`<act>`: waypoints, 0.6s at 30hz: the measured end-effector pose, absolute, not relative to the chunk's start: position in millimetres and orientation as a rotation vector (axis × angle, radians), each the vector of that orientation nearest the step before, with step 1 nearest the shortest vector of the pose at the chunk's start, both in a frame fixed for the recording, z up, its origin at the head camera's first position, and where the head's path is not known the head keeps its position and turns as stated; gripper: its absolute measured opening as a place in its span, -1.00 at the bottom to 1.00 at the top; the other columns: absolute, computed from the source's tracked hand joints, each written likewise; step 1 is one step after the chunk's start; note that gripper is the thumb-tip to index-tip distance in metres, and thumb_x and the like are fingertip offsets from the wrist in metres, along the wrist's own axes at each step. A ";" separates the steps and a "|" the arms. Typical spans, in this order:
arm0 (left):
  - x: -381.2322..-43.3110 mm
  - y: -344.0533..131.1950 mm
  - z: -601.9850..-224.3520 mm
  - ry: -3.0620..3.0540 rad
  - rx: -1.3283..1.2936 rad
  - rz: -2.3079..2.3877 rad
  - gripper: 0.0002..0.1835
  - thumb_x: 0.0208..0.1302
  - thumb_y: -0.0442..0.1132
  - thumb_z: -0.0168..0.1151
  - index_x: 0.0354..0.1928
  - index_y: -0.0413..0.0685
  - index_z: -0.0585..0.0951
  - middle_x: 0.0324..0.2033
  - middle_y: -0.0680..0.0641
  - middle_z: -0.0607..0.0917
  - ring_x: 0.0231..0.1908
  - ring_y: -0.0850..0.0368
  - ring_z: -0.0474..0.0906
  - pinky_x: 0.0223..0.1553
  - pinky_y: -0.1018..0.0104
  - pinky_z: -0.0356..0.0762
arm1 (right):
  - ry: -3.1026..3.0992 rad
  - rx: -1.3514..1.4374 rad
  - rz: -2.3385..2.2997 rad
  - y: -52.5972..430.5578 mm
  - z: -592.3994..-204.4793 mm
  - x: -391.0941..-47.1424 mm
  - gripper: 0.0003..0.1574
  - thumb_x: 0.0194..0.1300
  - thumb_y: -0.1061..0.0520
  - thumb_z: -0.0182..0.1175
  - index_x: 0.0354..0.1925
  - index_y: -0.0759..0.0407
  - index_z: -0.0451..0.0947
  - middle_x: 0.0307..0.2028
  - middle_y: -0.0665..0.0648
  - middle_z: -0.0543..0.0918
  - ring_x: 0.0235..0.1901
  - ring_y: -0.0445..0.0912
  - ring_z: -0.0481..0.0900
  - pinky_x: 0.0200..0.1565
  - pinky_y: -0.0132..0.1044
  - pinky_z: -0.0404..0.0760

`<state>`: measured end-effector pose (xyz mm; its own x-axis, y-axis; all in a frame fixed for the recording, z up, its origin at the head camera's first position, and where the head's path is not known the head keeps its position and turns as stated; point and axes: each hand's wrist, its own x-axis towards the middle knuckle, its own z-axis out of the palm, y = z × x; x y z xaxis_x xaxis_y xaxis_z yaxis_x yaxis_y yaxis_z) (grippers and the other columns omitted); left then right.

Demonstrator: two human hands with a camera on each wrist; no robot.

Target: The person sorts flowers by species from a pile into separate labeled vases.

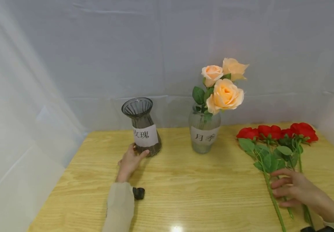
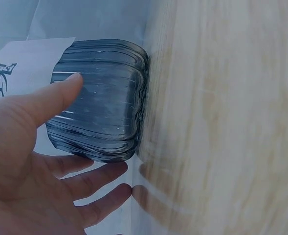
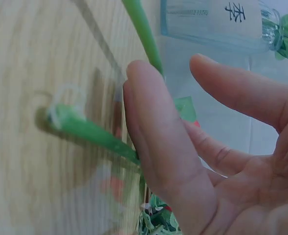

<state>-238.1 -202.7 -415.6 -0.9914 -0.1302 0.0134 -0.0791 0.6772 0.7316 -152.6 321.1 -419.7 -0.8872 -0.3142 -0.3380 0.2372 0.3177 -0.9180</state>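
A dark grey glass vase [image 1: 146,120] with a white paper label stands at the left of the table. Beside its lower part is my left hand [image 1: 130,162], the thumb in front of the glass and the other fingers along its side, loosely extended. In the left wrist view, the fingertips [image 2: 115,169] show just past the vase's edge. My right hand [image 1: 297,188] hovers over the green stems [image 1: 272,196] of several red roses [image 1: 268,131] lying on the table. Its thumb and fingers are spread, with nothing seen between them in the right wrist view.
A clear glass vase [image 1: 204,124], also labelled, stands near the table's back edge with three peach roses [image 1: 226,93] in it. White sheeting [image 1: 112,64] hangs behind and to the left of the wooden table [image 1: 201,190].
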 end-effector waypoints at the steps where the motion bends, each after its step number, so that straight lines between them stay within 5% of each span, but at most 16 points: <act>1: -238.0 -202.9 -415.4 -2.820 0.178 -1.221 -0.18 0.44 0.03 0.20 0.49 -0.38 0.17 0.34 -0.43 0.41 0.31 -0.42 0.33 0.24 -0.46 -0.01 | 2.127 -0.082 -1.601 320.5 -420.0 -153.0 -0.24 0.41 0.31 0.22 0.30 0.67 0.03 -0.15 0.13 0.60 -0.24 0.04 0.69 -0.25 -0.02 0.75; 18: -239.4 -203.2 -416.0 -2.839 0.190 -1.197 -0.16 0.43 0.03 0.20 0.49 -0.39 0.15 0.34 -0.43 0.41 0.33 -0.42 0.32 0.24 -0.47 0.05 | 2.254 -0.003 -1.580 301.1 -419.1 -150.2 -0.22 0.26 0.46 0.24 0.28 0.66 0.04 -0.24 0.15 0.55 -0.32 0.01 0.69 -0.36 -0.05 0.73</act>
